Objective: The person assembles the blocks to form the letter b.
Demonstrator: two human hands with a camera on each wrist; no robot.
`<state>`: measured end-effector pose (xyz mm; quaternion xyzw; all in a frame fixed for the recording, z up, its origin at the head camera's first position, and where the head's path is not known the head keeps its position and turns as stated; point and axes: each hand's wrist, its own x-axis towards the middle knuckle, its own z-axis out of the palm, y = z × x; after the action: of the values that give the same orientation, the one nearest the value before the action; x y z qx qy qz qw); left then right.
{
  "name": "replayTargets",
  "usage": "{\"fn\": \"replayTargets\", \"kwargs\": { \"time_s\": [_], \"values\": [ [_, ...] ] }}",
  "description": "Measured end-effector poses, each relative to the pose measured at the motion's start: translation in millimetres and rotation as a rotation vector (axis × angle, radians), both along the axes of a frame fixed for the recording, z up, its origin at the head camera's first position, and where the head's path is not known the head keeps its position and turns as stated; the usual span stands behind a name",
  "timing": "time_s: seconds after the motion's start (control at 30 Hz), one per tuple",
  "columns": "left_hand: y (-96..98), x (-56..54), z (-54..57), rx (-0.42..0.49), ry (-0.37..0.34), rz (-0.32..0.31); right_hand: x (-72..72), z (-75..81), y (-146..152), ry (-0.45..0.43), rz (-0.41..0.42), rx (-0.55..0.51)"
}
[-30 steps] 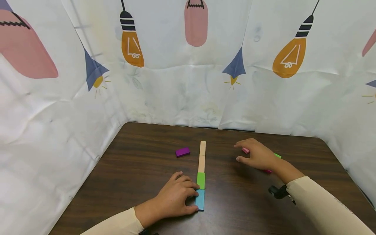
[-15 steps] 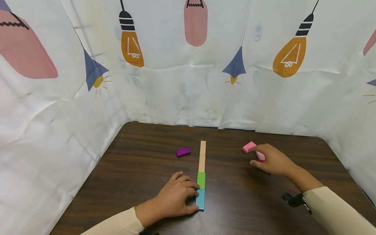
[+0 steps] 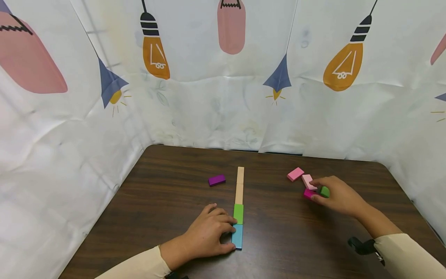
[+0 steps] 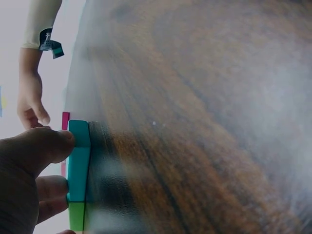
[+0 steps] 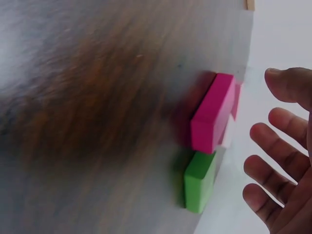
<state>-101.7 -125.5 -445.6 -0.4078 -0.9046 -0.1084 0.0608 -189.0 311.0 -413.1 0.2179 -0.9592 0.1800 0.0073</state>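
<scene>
My left hand (image 3: 208,235) rests beside a blue wooden block (image 3: 237,237), its thumb tip at the block's near corner and relaxed fingers along its side. The blue block (image 4: 79,165) is the near end of a straight row, with a light green block (image 3: 238,214) and two plain wood blocks (image 3: 239,193) beyond it. On the right, my right hand (image 3: 339,197) hovers with spread fingers over a magenta block (image 5: 213,113), a pale pink block (image 3: 307,180) and a darker green block (image 5: 199,183). Nothing is between its fingers in the right wrist view.
A pink block (image 3: 295,174) lies just behind the pale pink one. Left of the row's far end is a purple block (image 3: 217,180). The brown table (image 3: 167,182) is backed by a white curtain (image 3: 209,112) printed with lamps.
My right hand has moved right and toward me over the loose blocks, uncovering the pink, pale pink, magenta and darker green blocks. The left hand and the row have stayed in place.
</scene>
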Motion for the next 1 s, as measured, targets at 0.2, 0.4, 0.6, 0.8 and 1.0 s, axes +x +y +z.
{"fn": "replayTargets", "kwargs": {
  "time_s": [0.2,0.4,0.6,0.8,1.0],
  "values": [
    [0.4,0.3,0.3,0.004,-0.001,-0.001,3.0,-8.1,8,-0.012,-0.029,0.018],
    [0.1,-0.1,0.6,0.002,-0.005,-0.001,4.6,-16.8,12,-0.025,-0.056,0.049],
    [0.4,0.6,0.7,0.002,0.004,0.002,3.9,-24.8,15,-0.016,-0.068,0.068],
    [0.1,0.7,0.6,0.005,0.006,0.003,2.4,-26.0,12,-0.004,-0.075,0.094],
    [-0.3,0.5,1.3,0.001,-0.012,0.003,0.0,-25.5,10,-0.018,-0.089,0.114]
  ]
}}
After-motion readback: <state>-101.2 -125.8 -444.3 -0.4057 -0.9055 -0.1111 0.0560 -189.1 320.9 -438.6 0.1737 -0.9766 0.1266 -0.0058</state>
